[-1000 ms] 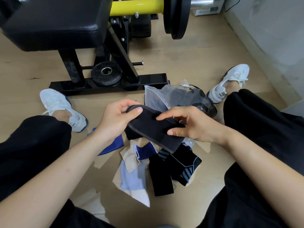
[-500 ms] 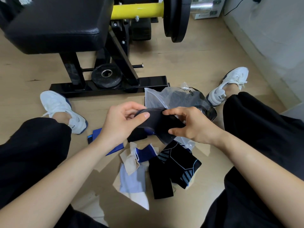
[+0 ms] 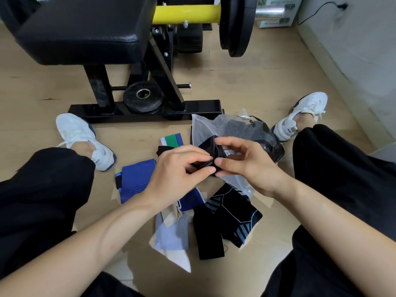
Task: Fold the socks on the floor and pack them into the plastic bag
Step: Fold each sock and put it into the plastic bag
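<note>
Pale wooden floor [image 3: 257, 86] lies open beyond the clear plastic bag [image 3: 214, 127]; the black steel bench base [image 3: 145, 109] crowds its far-left corner.

Sock [image 3: 211, 146] held between hands [image 3: 177, 168] [image 3: 250, 166], loose socks [image 3: 227, 217] beneath, plastic bag [image 3: 231, 127] behind, possibly touching, bench [image 3: 85, 28] beyond

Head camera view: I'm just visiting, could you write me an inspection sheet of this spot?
Surface: light wooden floor.
Job's things: bunched black fabric sock held up; clear plastic bag behind it, dark items inside.
Clutter: loose socks on the floor, including a blue ribbed sock and a black sock with grey-blue pattern.
Grippers: left hand and right hand both pinch the sock with curled fingers.
Cables: thin black cable on the wall, far right.
Surroundings: black padded weight bench, round black weight plate, white sneakers.
</note>
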